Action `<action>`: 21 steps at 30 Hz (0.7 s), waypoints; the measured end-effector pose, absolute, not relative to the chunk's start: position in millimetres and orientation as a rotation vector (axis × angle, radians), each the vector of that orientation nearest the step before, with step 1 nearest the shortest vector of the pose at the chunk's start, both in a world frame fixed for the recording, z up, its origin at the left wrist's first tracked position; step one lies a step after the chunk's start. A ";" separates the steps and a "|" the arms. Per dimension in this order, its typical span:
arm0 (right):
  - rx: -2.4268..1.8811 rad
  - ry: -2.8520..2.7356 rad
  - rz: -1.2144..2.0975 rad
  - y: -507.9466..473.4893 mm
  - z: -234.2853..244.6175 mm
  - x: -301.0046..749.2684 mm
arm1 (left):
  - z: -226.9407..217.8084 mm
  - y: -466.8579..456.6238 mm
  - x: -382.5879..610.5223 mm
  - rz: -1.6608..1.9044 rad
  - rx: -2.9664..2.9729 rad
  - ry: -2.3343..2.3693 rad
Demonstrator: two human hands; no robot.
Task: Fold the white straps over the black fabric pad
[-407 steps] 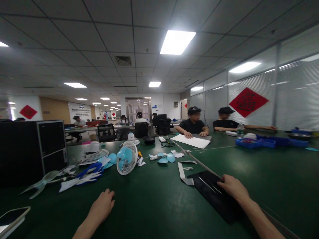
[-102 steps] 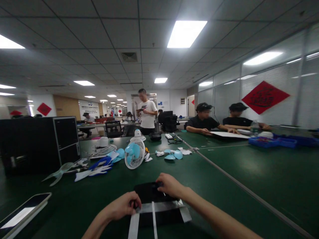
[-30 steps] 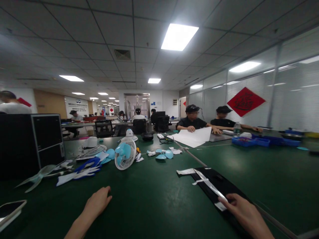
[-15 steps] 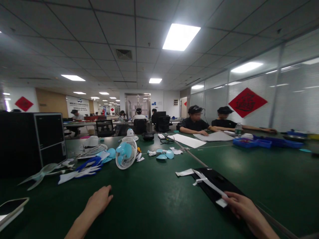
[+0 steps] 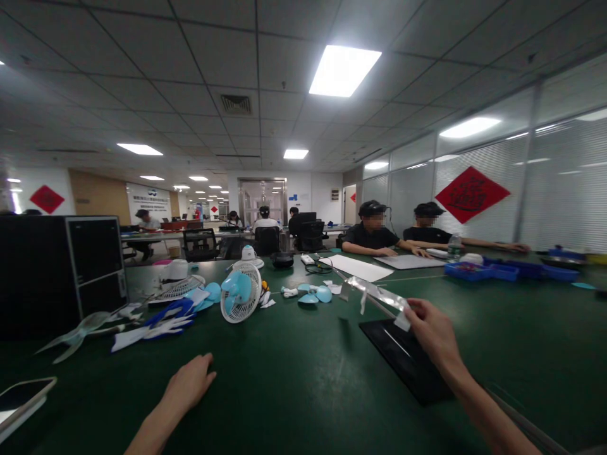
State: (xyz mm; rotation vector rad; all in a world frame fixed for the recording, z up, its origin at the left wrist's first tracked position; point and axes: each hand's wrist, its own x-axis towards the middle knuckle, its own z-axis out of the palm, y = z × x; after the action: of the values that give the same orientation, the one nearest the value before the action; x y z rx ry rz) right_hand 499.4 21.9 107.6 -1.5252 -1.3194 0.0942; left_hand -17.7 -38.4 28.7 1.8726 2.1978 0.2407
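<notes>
My right hand (image 5: 434, 332) is closed, thumb and fingers pinching the near end of a shiny pale strip (image 5: 379, 294). Held above the table, the strip reaches away to the left, with small loose tabs hanging from it. Beneath it and my hand, a flat black pouch (image 5: 403, 357) lies on the green tabletop (image 5: 294, 379); my wrist covers part of its right side. At the left, my left hand (image 5: 190, 382) rests on the table holding nothing, its thumb apart from the loosely bent fingers.
A small fan (image 5: 239, 294) with blue blades stands ahead. Blue-and-white gloves (image 5: 164, 319) and a phone (image 5: 23, 398) lie left, near a black computer case (image 5: 42, 278). Blue trays (image 5: 502, 270) sit at right. Two people (image 5: 372, 230) sit across the table by white sheets (image 5: 358, 267).
My right hand has lifted the pale strip up off the black pouch and moved slightly left and away from me. My left hand has stayed in place.
</notes>
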 end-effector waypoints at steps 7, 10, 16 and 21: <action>-1.687 -1.749 -0.447 87.6 99.9 465.6 | 31.1 -40.1 -15.0 0.253 1.875 2.220; -1.769 -1.984 -0.448 103.9 76.9 447.8 | 31.1 -39.9 -15.3 0.234 1.886 2.215; -1.795 -2.160 -0.307 111.3 45.7 426.6 | 27.0 -37.3 -19.1 0.222 1.893 2.209; -1.838 -2.113 -0.278 103.7 58.7 448.7 | 29.0 -39.7 -16.6 0.236 1.916 2.223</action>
State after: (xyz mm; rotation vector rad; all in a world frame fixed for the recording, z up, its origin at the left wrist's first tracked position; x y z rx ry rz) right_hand 448.7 103.7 58.7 -1.8383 -2.1129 -0.2782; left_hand -16.6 -39.7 29.0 1.9160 2.2227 0.2364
